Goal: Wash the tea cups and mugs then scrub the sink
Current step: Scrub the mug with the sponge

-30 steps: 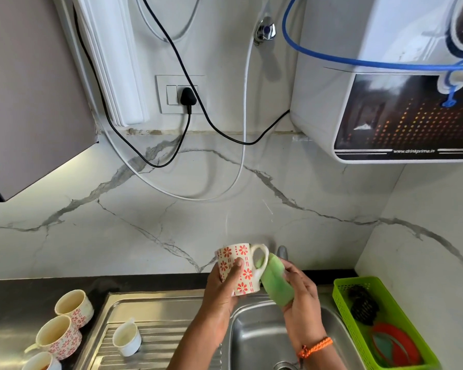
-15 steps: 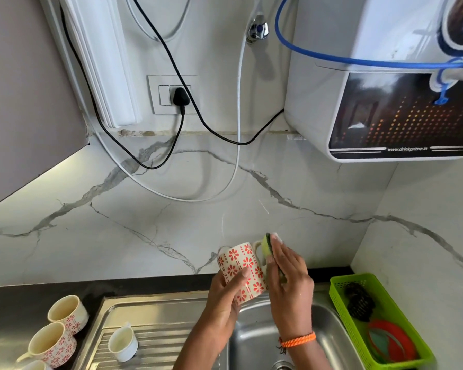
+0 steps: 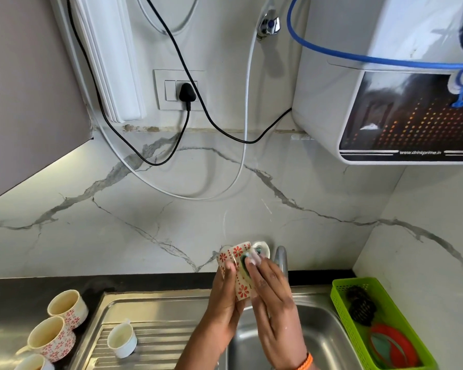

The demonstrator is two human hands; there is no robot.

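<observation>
Two hands at sink [image 3: 318, 340], left hand [image 3: 225, 297] gripping mug [image 3: 237, 265], right hand [image 3: 275, 305] pressing sponge [image 3: 244, 263]

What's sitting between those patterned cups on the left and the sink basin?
In the head view, the ribbed drainboard lies between the patterned cups and the basin, with one small white cup standing on it.
</observation>
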